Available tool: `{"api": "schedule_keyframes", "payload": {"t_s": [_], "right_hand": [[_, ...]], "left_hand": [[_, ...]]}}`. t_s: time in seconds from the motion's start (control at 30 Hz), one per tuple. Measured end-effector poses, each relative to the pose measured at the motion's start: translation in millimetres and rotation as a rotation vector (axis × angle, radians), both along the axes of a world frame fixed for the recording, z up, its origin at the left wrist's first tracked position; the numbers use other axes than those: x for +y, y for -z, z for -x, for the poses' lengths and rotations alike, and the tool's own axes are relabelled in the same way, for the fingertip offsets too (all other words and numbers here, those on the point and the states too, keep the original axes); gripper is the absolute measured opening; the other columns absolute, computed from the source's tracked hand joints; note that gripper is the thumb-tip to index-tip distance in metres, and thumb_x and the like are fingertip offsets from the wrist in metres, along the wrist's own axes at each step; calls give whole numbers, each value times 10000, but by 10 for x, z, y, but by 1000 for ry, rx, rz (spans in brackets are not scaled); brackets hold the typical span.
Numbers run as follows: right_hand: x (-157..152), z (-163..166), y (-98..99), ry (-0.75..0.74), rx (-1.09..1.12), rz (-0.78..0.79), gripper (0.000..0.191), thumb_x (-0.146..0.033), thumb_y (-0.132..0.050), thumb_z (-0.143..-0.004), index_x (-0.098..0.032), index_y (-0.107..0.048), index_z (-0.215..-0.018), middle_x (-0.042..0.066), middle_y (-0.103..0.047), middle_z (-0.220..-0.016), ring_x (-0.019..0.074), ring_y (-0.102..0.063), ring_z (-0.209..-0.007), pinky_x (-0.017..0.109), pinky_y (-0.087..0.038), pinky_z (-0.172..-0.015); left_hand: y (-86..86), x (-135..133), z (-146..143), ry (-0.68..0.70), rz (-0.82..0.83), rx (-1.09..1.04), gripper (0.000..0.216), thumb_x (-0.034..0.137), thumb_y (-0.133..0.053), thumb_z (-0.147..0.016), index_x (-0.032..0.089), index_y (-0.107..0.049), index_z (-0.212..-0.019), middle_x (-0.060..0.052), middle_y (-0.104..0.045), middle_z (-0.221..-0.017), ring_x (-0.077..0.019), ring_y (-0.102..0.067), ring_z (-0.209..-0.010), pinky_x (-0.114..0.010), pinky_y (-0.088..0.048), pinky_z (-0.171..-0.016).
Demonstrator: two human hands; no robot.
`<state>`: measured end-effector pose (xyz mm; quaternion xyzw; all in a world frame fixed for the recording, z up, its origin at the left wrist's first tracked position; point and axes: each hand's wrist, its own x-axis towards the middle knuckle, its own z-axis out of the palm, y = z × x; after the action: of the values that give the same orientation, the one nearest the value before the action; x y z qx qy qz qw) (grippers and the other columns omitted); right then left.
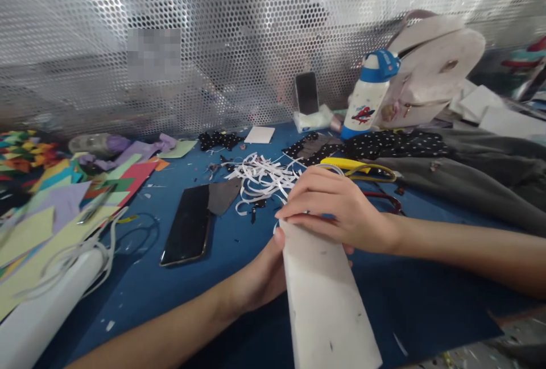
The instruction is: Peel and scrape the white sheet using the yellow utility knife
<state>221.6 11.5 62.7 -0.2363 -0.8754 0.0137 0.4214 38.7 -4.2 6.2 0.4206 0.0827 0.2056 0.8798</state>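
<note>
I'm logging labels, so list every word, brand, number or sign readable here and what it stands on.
No text can be read clearly.
Blue lid of the bottle: pale lettering, too small and blurred.
White packet by the propped phone: blue mark, too small to read.

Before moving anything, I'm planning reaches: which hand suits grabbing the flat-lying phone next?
Probably the left hand: it is nearer the phone. The right hand lies farther off, over the far end of the white piece. Both touch it.

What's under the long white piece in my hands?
Your left hand reaches under the white piece from its left; blue tabletop shows alongside. Anything else underneath is covered.
</note>
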Motion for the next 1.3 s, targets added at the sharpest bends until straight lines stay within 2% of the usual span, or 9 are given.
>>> {"api": "schedule_keyframes", "payload": {"t_s": [0.13,0.23,0.43,0.63,0.73,0.87,1.07,1.2,1.3], "right_hand": [[-17,-72,54,9,-39,-109,161,-190,-637,-960,-228,-724,-1090,53,-743,-949,196,-659,-882,370,-527,-803],[-12,-145,61,-10,-63,-197,224,-201,-641,-950,-293,-727,-1135,27,-752,-941,208,-665,-876,377,-525,-765],[52,-282,65,-12,-254,-197,216,-281,-654,-931,-447,-777,-993,-38,-768,-880,195,-687,-763,369,-498,-615],[85,-299,62,-86,-196,-681,190,-169,-683,-894,-331,-780,-874,-28,-764,-889,156,-703,-841,308,-550,-650],[115,-312,45,-58,-243,-799,238,-131,-597,-933,-280,-782,-917,-34,-757,-912,121,-693,-859,272,-557,-655],[191,-369,45,-23,-337,-942,158,-193,-657,-918,-269,-789,-879,-58,-747,-963,96,-669,-873,247,-554,-677],[250,-408,81,-18,-346,-914,210,-378,-588,-991,-301,-782,-1017,-56,-748,-1004,101,-679,-889,265,-560,-678],[198,-362,59,-34,-320,-767,279,-359,-538,-1021,-213,-756,-1117,-3,-767,-971,139,-708,-913,296,-581,-698],[146,-325,39,-32,-319,-711,257,-250,-519,-1027,-187,-740,-1143,1,-779,-981,146,-715,-940,302,-580,-710]], "left_hand": [[0,9,3,32,20,5,937,825,-573,-804,132,-564,-1435,-174,-599,-1416,-430,-479,-1381,-536,-370,-1155],[16,7,19,55,23,15,938,830,-592,-788,139,-575,-1422,-148,-596,-1423,-431,-460,-1393,-525,-366,-1153],[2,2,53,250,51,44,1004,876,-417,-838,72,-565,-1420,-204,-524,-1483,-447,-435,-1407,-554,-331,-1159],[-16,19,29,437,71,6,1147,933,-405,-776,4,-524,-1438,-260,-416,-1546,-506,-322,-1446,-579,-249,-1183],[-28,7,29,407,149,-2,1125,906,-465,-775,-5,-525,-1433,-276,-408,-1543,-502,-311,-1453,-574,-216,-1194],[-43,-8,39,381,253,-5,1149,904,-484,-763,-36,-516,-1423,-306,-401,-1534,-512,-294,-1455,-577,-210,-1189],[-6,12,38,398,260,0,1123,889,-566,-720,7,-538,-1414,-285,-413,-1538,-498,-299,-1460,-572,-193,-1191],[49,49,38,436,231,-10,1056,903,-564,-703,60,-617,-1337,-248,-483,-1503,-484,-360,-1436,-583,-206,-1182],[83,72,41,428,192,-3,1086,921,-534,-701,45,-614,-1337,-248,-505,-1480,-470,-414,-1406,-544,-266,-1167]]}}
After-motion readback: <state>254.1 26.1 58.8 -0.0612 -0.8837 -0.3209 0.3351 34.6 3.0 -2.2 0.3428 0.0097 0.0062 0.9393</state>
